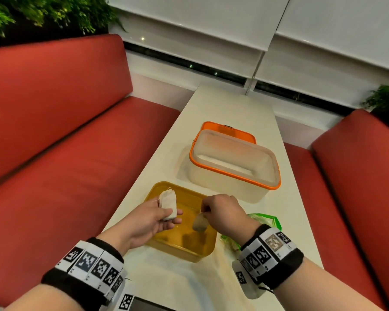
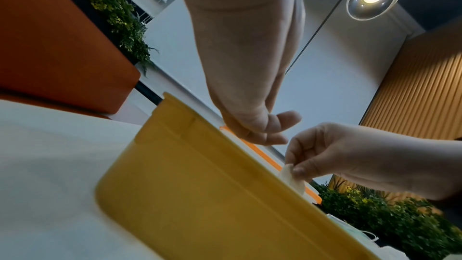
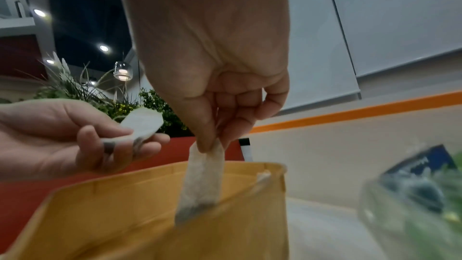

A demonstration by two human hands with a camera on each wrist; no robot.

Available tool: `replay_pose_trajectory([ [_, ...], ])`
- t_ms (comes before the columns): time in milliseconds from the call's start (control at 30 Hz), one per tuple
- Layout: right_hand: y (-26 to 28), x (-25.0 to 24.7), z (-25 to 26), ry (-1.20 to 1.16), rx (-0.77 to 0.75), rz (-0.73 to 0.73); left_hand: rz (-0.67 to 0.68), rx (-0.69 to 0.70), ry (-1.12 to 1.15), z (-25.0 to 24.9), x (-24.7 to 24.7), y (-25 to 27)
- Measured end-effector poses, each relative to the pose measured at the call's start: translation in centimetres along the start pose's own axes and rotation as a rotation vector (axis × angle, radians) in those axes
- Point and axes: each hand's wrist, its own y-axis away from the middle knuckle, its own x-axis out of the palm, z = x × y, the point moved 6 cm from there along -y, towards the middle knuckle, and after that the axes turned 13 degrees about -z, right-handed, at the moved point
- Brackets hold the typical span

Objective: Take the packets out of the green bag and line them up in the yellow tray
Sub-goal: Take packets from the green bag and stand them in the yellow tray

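Note:
The yellow tray (image 1: 203, 249) sits on the white table near me. My left hand (image 1: 151, 217) is palm up over its left rim and holds a small stack of white packets (image 1: 168, 204) between thumb and fingers. My right hand (image 1: 220, 212) hovers over the tray and pinches the top of one packet (image 1: 200, 223), which hangs down inside the tray. The right wrist view shows that hanging packet (image 3: 202, 181) over the tray (image 3: 105, 216), and the left hand's packets (image 3: 140, 124). The green bag (image 1: 266, 221) lies on the table right of the tray, partly behind my right wrist.
A clear storage box with an orange rim (image 1: 234, 160) stands just beyond the tray, its orange lid (image 1: 229, 131) behind it. Red bench seats (image 1: 65, 164) flank the narrow table (image 1: 222, 104). A dark device edge (image 1: 144, 306) shows at the table's near end.

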Motion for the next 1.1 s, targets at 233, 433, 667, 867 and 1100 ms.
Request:
replay_pose_trajectory([
  [233,-0.9,1.8,-0.5,0.274,-0.005,0.032,0.012,-0.013,-0.013,0.8,0.2,-0.4],
  [433,-1.2,1.4,-0.4,0.369,-0.039,0.006,0.037,-0.026,-0.021,0.9,0.7,-0.7],
  [667,-1.0,0.9,-0.2,0.36,-0.025,-0.037,0.052,-0.039,-0.067,1.3,1.0,-0.8],
  [867,-0.6,-0.3,-0.6,0.216,0.007,-0.066,0.035,-0.036,-0.091,1.5,1.5,-0.6],
  [1100,0.9,-2.1,0.5,-0.453,0.039,-0.16,0.084,0.035,-0.21,1.1,3.5,-0.1],
])
